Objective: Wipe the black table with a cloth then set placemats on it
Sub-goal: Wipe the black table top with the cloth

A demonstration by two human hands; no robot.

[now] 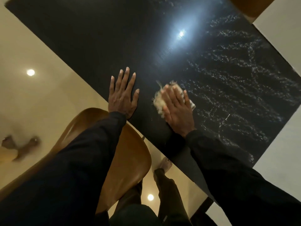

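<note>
Head view, looking straight down. The black surface (114, 38) takes up most of the shot, running corner to corner, and it's glossy enough to throw back a bright round glare spot (181, 33) near its middle. The right half of the surface is covered in pale speckly streaks (236, 79), kinda like wet smear lines, while the left half just looks plain dark.

Off the surface's left edge is the cream floor (24, 46), shiny, with a small round light reflection (30, 72) on it. A brown chair (130, 160) with a curved moulded seat sits right up against the near edge of the surface, partly hidden under the person's left arm. Another brown chair (249, 5) pokes in at the surface's far right corner, only a bit of it showing.

Both arms are in dark sleeves (73, 168). The left hand (123, 95) lies flat on the surface just inside its near-left edge, fingers straight and spread out, holding nothing. The right hand (177, 108) is a little further in on the surface, just beside the left one, fingers straight and pressed together, palm down on top of the cloth (158, 103).

The cloth is a pale, frayed-looking wad squashed between that hand and the surface, sticking out on both sides of the hand. It's blurry, so I can't tell more than that. Below the surface's near edge, a bare foot (166, 165) shows on the floor.
</note>
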